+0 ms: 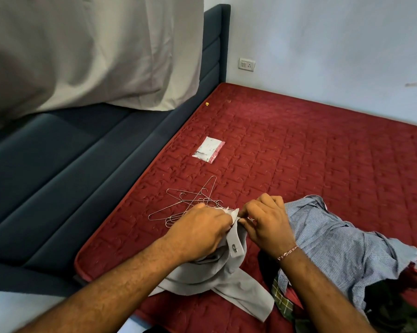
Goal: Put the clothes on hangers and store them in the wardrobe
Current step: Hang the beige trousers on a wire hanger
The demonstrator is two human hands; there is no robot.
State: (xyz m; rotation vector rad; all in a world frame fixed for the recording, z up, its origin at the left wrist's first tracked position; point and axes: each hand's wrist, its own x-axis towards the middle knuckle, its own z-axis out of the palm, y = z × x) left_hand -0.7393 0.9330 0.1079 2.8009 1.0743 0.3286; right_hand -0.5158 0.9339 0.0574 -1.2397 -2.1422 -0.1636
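From over the person's shoulders, both hands meet at the top edge of a grey garment (217,267) that lies bunched on the red mattress (299,152). The left hand (200,229) has its fingers curled round the cloth at that edge, and the right hand (266,222) pinches the same edge from the other side, so the two grips sit almost touching with a small fold of fabric between them. A strap with a metal clasp hangs just below the pinch. The rest of the garment trails down from the grip toward the person, one long strip running off toward the mattress edge.

Just beyond the left hand's knuckles lies a loose pile of wire hangers (190,203), hooks crossing one another. Whether any hanger is already caught in the cloth I cannot tell; the hands hide that spot. To the outside of the right hand sits a crumpled blue shirt (339,239), with darker clothes and a checked piece (283,301) nearer the person. Further off beyond the hangers is a small plastic packet (208,150). No wardrobe is in sight.

The risks, as I judge them: the hangers look tangled, so lifting one may drag the whole pile along. The garment looks limp and slippery, and could slide off thin wire if hung unevenly. The dangling clasp might snag on a hook.
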